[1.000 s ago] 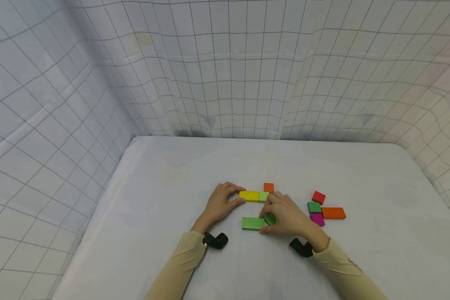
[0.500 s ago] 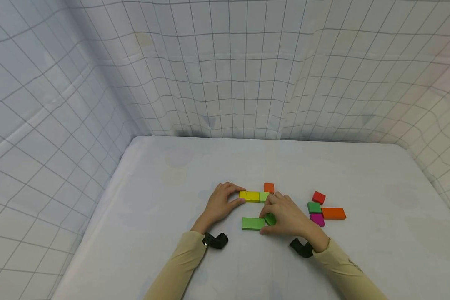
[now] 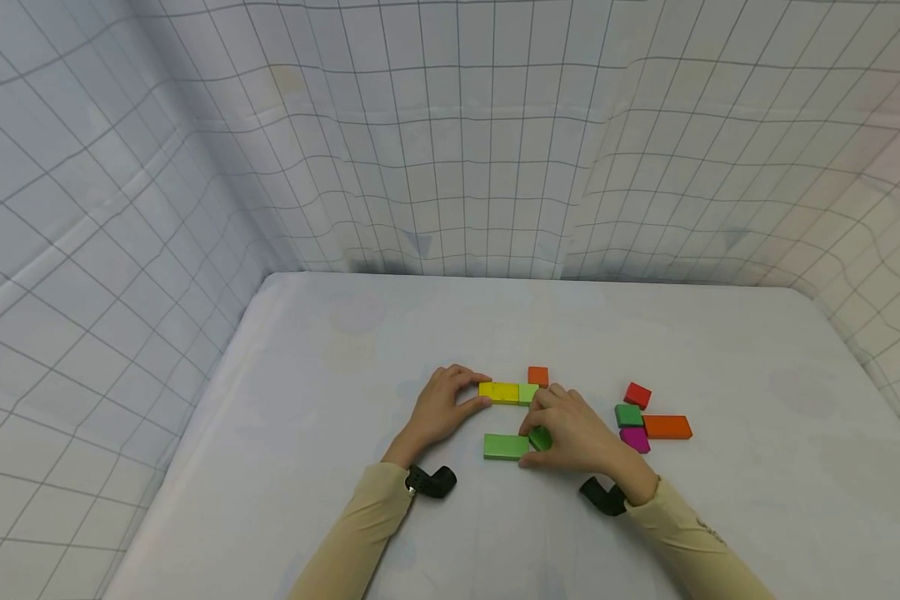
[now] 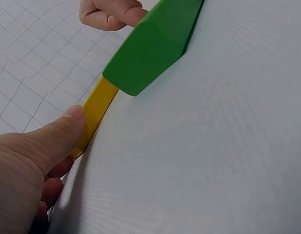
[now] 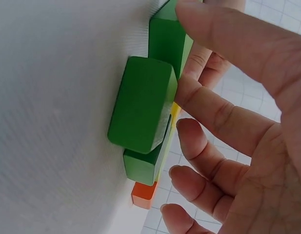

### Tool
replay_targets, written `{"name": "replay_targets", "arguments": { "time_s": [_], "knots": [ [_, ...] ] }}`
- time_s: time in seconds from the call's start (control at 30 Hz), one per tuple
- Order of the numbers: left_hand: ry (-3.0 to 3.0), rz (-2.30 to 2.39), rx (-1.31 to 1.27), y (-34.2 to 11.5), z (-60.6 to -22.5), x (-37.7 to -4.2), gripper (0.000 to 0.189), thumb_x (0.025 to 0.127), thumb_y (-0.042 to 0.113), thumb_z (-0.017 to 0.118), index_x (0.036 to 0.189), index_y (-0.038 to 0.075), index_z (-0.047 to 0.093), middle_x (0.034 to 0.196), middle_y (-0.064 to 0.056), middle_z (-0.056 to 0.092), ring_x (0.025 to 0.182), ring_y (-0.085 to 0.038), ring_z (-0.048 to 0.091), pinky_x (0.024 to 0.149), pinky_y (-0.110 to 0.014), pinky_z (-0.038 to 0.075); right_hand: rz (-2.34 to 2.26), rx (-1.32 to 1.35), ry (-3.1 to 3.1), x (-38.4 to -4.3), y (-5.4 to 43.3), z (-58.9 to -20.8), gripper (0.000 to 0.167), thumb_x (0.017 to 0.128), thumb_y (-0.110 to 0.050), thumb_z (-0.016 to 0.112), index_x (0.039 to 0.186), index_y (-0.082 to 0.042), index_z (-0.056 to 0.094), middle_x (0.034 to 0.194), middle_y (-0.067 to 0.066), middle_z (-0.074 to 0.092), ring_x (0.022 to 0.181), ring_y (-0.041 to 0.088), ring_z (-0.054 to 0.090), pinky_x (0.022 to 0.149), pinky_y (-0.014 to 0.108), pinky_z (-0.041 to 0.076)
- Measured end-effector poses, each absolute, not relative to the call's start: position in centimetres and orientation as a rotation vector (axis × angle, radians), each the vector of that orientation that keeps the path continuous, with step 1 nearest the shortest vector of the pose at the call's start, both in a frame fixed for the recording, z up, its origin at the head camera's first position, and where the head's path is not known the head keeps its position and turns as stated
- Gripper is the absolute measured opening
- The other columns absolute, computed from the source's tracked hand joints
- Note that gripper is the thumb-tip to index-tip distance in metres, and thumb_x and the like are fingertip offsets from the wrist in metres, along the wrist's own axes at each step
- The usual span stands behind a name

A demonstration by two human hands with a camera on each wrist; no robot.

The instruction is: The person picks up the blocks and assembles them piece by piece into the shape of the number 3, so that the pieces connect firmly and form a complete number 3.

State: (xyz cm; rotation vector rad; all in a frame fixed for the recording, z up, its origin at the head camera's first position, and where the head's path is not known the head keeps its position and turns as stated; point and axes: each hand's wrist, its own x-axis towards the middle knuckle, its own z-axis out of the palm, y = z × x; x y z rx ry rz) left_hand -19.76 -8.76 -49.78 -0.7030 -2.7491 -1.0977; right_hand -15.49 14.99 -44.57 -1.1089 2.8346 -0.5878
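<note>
Pinching the long green block (image 3: 506, 447) at its right end with my right hand (image 3: 573, 435); it is lying on the tabletop (image 3: 345, 350), nearer me than the yellow block (image 3: 506, 393). My left hand (image 3: 438, 408) is pinching the yellow block's left end. Slanted green block (image 3: 540, 439) is sitting just beside the long one. Step in hand seems arranging; next move is probably calling for a gentle, flat slide.

No legible text, no brand, no number (in any view), no readable sign
</note>
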Motion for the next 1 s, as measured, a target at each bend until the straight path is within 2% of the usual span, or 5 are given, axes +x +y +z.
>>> {"name": "replay_targets", "arguments": {
  "time_s": [0.67, 1.0],
  "knots": [
    [-2.786, -1.120, -0.671, -8.7, -49.6, -19.7, 0.032, 0.086, 0.034, 0.070, 0.116, 0.021, 0.068, 0.109, 0.003, 0.059, 0.095, -0.016, 0.048, 0.084, -0.034, 0.039, -0.597, -1.119, 2.871, -15.5, 15.1, -44.8, 0.032, 0.066, -0.043, 0.085, 0.085, -0.019, 0.074, 0.085, -0.008, 0.048, 0.080, 0.012, 0.038, 0.065, 0.030, 0.031],
    [-2.772, -1.104, -0.672, -8.7, -49.7, -19.7, 0.033, 0.086, 0.035, 0.070, 0.115, 0.021, 0.068, 0.109, 0.003, 0.059, 0.095, -0.016, 0.048, 0.083, -0.034, 0.039, -0.583, -1.061, 2.846, -15.9, 16.0, -43.7, 0.035, 0.071, -0.045, 0.082, 0.094, -0.020, 0.075, 0.089, -0.007, 0.054, 0.086, 0.014, 0.044, 0.072, 0.033, 0.036]
  ]
}}
